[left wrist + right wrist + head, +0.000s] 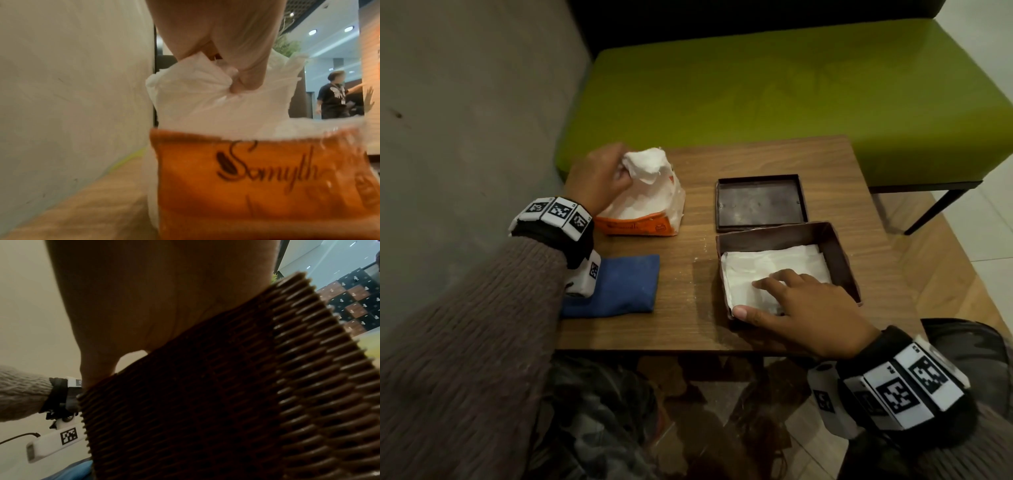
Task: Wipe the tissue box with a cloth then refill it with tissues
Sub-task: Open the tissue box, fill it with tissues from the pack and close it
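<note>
Right hand (804, 310): my fingers lie flat and relaxed on the white tissues (770, 270) inside the brown tissue box (839, 253), thumb resting on its near wall. From the right wrist view, the box exterior (226, 402) is ribbed and woven in texture. Folded blue cloth (619, 287) lies flat at the near left of the wooden table (688, 205). Farther back, my left hand (599, 178) pinches a bunched wad of tissue (647, 164) rising from the orange plastic tissue pack (643, 222). Shallow dark lid (760, 202) lies inverted just behind the box. Green padded bench (774, 96) stands beyond.
</note>
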Available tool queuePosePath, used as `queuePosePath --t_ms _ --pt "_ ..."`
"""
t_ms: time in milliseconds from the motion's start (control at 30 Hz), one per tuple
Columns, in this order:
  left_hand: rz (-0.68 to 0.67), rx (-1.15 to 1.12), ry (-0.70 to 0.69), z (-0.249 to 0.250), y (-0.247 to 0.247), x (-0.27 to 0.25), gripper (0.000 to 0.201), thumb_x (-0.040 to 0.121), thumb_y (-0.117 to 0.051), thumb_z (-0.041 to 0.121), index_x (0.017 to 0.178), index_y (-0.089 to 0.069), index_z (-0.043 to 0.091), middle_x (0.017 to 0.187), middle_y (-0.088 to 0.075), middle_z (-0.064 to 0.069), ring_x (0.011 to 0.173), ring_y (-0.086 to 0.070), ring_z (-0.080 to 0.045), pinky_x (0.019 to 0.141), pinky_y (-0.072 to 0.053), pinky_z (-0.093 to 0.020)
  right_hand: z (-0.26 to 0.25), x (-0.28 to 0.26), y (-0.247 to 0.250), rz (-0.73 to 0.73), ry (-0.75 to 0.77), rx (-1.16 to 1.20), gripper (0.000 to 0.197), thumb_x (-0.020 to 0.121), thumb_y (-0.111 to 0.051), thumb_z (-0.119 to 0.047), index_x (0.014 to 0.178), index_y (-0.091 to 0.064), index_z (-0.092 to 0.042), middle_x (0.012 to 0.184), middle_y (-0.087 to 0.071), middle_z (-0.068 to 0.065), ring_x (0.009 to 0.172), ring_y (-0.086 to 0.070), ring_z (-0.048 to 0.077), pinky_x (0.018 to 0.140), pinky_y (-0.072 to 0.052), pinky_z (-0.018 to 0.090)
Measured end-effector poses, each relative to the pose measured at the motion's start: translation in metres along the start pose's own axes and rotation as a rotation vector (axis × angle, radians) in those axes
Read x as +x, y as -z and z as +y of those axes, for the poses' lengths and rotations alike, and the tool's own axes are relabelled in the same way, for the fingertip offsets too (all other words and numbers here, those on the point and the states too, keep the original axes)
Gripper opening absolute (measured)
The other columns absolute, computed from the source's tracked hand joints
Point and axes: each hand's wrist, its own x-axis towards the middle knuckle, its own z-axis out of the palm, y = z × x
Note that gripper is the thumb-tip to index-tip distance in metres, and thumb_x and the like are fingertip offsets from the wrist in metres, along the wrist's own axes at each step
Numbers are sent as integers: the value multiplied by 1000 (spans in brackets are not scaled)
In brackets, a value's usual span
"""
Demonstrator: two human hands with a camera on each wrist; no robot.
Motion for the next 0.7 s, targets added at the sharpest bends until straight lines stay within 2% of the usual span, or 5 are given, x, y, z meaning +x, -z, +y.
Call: queuePosePath --t_ms 100,267,433,533,700 --pt "102 -97 36 3 21 -2 24 80 -60 12 98 -57 -3 91 -60 -25 80 -56 -34 63 -30 -30 -2 -1 1 7 -9 -7 96 64 -7 -88 139 -38 -36 144 -42 -6 129 -45 15 93 -44 36" --pt "196 -681 321 20 58 -22 29 85 -60 8 113 -58 5 92 -63 0 81 -59 -9 63 -46 -12 -3 -1 4 41 -28 64 99 61 -14 -90 141 -36 -35 145 -39 -5 125 -48 16 92 -47 37" --pt "76 -1288 570 62 59 -64 16 91 -49 1 89 -59 13 68 -69 7 64 -66 -4 59 -53 -22 -13 -13 14 386 54 410 74 74 -36 -79 131 -48 -33 130 -47 -7 119 -47 9 88 -43 26" --pt "9 -1431 565 81 63 -81 13 92 -49 5 90 -60 11 71 -71 3 68 -68 -9 61 -55 -24 -31 -19 23 521 137 653 62 80 -48 -66 131 -50 -30 128 -48 -8 120 -46 4 96 -44 28" --pt "-30 -1481 461 101 99 -90 20 87 -53 0 70 -59 9 56 -65 5 55 -62 -5 51 -49 -17 -61 -18 33 367 141 1088 103 66 -67 -66 150 -17 -31 152 -33 -3 137 -36 10 110 -37 36"
